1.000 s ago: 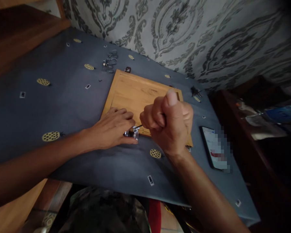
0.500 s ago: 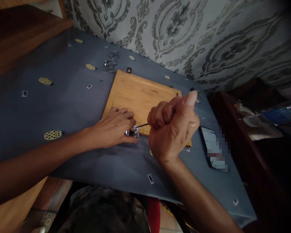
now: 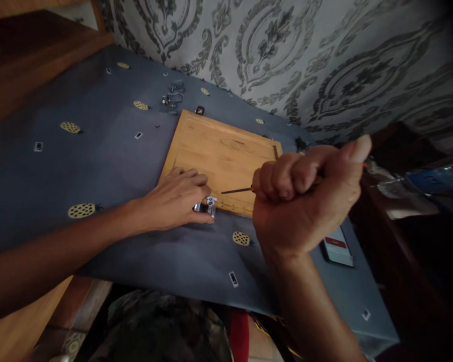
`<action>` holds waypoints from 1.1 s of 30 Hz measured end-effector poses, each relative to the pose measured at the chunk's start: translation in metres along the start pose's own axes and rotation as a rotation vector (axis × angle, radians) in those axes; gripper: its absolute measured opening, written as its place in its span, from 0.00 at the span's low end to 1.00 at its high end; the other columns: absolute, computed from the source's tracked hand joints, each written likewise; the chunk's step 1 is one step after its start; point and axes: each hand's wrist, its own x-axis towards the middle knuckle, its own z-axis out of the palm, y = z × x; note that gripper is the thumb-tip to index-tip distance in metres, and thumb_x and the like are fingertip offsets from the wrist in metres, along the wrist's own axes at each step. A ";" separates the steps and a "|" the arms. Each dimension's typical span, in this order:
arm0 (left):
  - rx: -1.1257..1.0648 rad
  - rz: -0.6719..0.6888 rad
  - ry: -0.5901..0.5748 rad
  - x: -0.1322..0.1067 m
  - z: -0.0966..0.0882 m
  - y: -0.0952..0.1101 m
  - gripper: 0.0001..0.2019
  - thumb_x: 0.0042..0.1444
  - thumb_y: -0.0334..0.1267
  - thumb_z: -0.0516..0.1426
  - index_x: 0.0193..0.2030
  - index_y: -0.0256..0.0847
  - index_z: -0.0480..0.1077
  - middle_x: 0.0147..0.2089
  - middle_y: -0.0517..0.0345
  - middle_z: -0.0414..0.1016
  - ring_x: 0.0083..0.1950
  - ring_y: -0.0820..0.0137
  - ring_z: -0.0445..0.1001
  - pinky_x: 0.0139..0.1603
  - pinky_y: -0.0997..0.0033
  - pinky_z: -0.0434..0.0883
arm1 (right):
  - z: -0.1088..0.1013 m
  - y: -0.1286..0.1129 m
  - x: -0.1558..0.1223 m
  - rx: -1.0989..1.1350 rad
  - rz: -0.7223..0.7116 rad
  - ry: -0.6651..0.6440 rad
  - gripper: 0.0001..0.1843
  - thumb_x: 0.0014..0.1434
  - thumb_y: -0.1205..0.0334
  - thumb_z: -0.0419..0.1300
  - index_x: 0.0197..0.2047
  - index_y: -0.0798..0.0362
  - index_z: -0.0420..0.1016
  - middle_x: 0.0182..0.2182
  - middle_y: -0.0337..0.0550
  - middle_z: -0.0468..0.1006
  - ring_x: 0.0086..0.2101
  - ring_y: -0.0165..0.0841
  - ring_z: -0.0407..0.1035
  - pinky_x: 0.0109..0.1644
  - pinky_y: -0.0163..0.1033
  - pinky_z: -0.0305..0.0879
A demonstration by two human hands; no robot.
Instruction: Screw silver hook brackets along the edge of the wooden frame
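Note:
A wooden cabinet door panel (image 3: 219,151) lies flat on the table, with a row of small holes along its near edge. My left hand (image 3: 181,198) rests over that edge, its fingers and thumb pinching a shiny metal hinge (image 3: 211,202) against the wood. Wrapped in a fist, my right hand (image 3: 302,201) grips a screwdriver (image 3: 236,190). The slim shaft points left, its tip above the panel and a little apart from the hinge. Most of the handle is hidden in the fist.
More metal hinges (image 3: 171,99) lie beyond the panel, with a tiny dark screw (image 3: 157,126) nearer. A small black object (image 3: 200,110) sits at the far edge. Behind my right hand lies a phone (image 3: 338,247). A patterned wall (image 3: 272,55) bounds the table's back.
My right hand has moved right with the screwdriver, taking the tip off the hinge and partly covering the phone. My left hand has stayed in place.

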 end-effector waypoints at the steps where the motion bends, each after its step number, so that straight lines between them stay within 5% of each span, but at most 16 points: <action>1: 0.003 0.005 0.006 0.000 0.001 -0.001 0.20 0.62 0.56 0.64 0.43 0.38 0.78 0.43 0.53 0.75 0.49 0.59 0.72 0.49 0.60 0.62 | -0.001 0.000 -0.001 -0.006 0.007 0.000 0.32 0.70 0.48 0.58 0.17 0.48 0.53 0.13 0.29 0.47 0.14 0.24 0.45 0.16 0.34 0.46; 33: -0.024 -0.003 0.005 0.000 0.000 -0.002 0.24 0.63 0.59 0.62 0.48 0.38 0.77 0.44 0.52 0.76 0.48 0.59 0.72 0.52 0.60 0.63 | 0.007 0.015 -0.014 0.044 0.048 -0.035 0.35 0.68 0.43 0.60 0.17 0.49 0.52 0.13 0.27 0.49 0.14 0.22 0.42 0.17 0.33 0.44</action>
